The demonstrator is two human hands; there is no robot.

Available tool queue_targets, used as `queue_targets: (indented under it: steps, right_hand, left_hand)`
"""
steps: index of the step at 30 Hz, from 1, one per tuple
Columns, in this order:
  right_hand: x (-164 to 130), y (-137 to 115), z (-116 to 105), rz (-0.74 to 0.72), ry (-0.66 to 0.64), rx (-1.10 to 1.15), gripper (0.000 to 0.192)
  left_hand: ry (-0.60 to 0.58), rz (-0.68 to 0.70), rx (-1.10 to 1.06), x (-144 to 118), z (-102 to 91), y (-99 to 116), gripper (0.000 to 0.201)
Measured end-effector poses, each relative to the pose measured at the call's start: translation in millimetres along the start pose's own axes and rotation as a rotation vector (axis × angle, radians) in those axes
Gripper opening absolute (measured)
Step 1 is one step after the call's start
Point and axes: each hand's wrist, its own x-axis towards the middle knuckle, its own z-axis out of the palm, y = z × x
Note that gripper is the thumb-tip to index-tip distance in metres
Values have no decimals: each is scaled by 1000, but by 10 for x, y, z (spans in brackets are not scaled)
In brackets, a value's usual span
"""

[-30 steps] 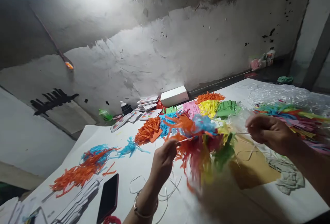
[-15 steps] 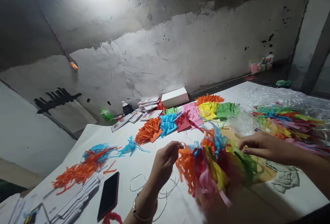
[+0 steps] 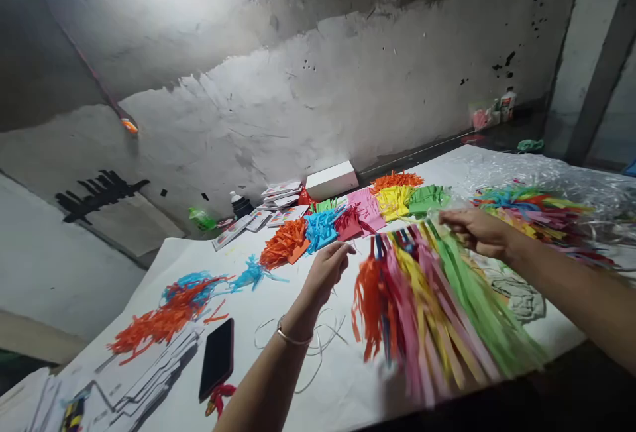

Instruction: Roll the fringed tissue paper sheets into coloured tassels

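A tassel garland of orange, red, pink, yellow and green paper strips hangs between my hands over the table, its green end smeared by motion. My left hand, with a bangle at the wrist, pinches what looks like the thin string at the orange end. At the upper right, my right hand has its fingers closed at the top of the green tassels. The strips fan down towards the table's front edge. A loose white string lies curled on the table beside my left forearm.
Fringed paper bundles line the back of the white table. Orange and blue strips and a phone lie left. Further multicoloured strips and clear plastic wrap are at right. A white box stands by the wall.
The bunched garland has been spread out, and its strips now hang long and swing to the right. My right hand has moved up and slightly left. The view has shifted slightly.
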Motion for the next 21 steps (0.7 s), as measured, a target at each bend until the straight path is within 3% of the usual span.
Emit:
queue_targets:
  steps: [2,5,9,12,14,17,19,21]
  right_hand:
    - [3,57,115,50,-6,45,49]
    - [-234,334,441,165,-71,77,49]
    - [-583,881,895,322,-162,80,59]
    - [-687,1184,979,371,-183,76,60]
    - [-719,1302,923,369,-167,57,58]
    - [-776,1391,790,291,-113,-3,56]
    - [-837,1416,717,201,-70,-54,55]
    - [-916,1423,670,124,-42,-100,48]
  left_hand:
    - [11,50,75,-32,186,9,37]
    - [-2,166,224,-346,639,-78,33]
    - [-53,301,457,-887,1393,-473,12]
    - [-76,376,571,-1192,1728,-796,14]
    - [-129,443,599,-1330,1744,-895,10]
    - [-174,557,509,-1373,1514,-786,10]
    - [-134,550,443,-1239,1303,-598,9]
    - [-201,536,492,-986,1146,-418,16]
